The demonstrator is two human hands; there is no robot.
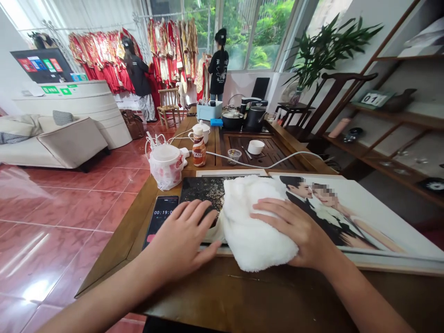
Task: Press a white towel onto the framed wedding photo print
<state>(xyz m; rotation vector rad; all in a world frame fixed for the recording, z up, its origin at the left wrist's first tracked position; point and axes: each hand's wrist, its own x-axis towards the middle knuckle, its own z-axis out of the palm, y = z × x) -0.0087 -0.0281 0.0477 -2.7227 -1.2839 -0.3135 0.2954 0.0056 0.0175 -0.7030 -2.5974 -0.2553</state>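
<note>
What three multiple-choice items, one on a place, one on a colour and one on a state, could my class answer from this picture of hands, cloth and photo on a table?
1. Where does the phone lie?
A. left of the left hand
B. on the sofa
C. on the shelf

2. What colour is the cloth?
A. red
B. white
C. blue

3. How is the right hand placed?
A. raised in the air
B. gripping a cup
C. flat on the cloth

Answers: 1 A, the phone lies on the table by the left hand. 2 B, the cloth is plainly white. 3 C, the right hand presses the cloth onto the big photo.
</note>
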